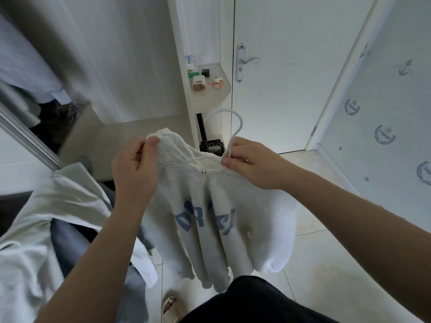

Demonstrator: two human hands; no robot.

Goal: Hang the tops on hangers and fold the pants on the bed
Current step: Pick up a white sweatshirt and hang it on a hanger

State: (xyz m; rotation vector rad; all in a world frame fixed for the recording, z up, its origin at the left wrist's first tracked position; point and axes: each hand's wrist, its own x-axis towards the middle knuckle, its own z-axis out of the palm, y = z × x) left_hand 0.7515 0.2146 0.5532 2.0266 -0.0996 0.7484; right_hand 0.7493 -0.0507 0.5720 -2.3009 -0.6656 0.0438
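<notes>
Pinching the white blue-lettered sweatshirt (210,206) by one shoulder in the left hand (136,169), gripping the thin white hanger (239,121) by its neck in the right hand (251,162), seemingly to seat the collar

Pale tiled floor (326,264) from 3 to 6 o'clock. At 6, resting on it, a foot (171,306) in a sandal. At 12, standing on it under a shelf (210,99), a black stand (211,144).

On the shelf, at 12: a black cube (205,72), just beside it a white-and-gold case (198,83), a small red-and-white item (217,83), cartons (190,66) at the back.

Bed (11,210) at 8 to 9, mostly covered. Spread over it, a white top (35,229), touching grey-blue pants (67,243).
</notes>
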